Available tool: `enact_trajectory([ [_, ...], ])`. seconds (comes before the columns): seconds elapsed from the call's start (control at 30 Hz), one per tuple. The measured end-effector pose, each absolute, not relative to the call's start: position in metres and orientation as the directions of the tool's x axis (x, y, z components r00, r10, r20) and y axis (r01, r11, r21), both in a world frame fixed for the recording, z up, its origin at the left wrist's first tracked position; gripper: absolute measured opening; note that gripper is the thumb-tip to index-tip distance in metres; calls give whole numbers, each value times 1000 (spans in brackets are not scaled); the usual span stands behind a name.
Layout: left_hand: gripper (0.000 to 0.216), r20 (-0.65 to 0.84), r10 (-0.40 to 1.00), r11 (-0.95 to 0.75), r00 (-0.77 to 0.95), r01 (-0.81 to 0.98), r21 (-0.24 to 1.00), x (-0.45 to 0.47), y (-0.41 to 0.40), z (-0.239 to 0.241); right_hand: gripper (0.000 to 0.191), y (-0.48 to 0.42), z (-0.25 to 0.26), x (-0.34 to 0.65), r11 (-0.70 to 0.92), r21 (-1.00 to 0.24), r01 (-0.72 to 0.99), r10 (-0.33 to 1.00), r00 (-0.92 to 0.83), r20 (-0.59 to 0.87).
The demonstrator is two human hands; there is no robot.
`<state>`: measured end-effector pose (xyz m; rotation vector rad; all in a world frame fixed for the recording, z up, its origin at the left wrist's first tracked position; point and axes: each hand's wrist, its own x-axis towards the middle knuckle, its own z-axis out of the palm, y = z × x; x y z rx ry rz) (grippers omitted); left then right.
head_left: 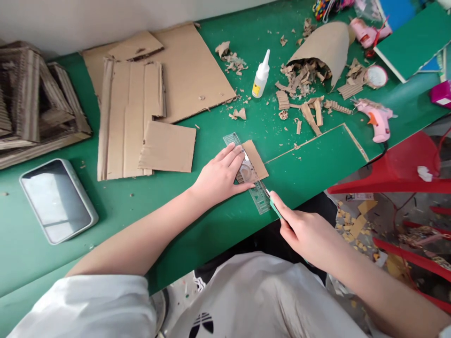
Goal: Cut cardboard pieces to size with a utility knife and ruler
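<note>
My left hand (pixel 220 174) lies flat with fingers stretched out, pressing a clear green ruler (pixel 261 201) onto a small brown cardboard piece (pixel 257 158) on the green table (pixel 141 202). My right hand (pixel 306 232) grips a green-handled craft knife (pixel 274 206). The knife's tip sits against the ruler's edge near the cardboard's lower corner, close to the table's front edge.
Cardboard sheets (pixel 148 103) lie at the back left, beside stacked cardboard frames (pixel 31 103). A grey tablet-like tray (pixel 58 201) sits left. A glue bottle (pixel 261 77), cardboard scraps (pixel 303 80), a paper cone (pixel 326 47) and a pink glue gun (pixel 377 122) lie right. Red chairs (pixel 394 169) stand below.
</note>
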<state>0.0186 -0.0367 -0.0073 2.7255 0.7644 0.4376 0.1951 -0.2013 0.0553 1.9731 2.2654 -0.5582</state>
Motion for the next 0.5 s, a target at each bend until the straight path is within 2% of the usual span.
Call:
enact_trajectory([
  [0.1, 74, 217, 538, -825, 815, 456, 335, 19, -37, -8, 59, -205, 56, 199, 75, -238, 968, 942, -147, -302],
  [0.33, 75, 240, 526, -836, 815, 444, 324, 18, -36, -8, 57, -181, 82, 204, -122, -459, 880, 928, -64, -368],
  [0.5, 75, 248, 537, -829, 806, 449, 335, 19, -37, -8, 59, -127, 76, 198, -118, -410, 905, 935, -38, -354],
])
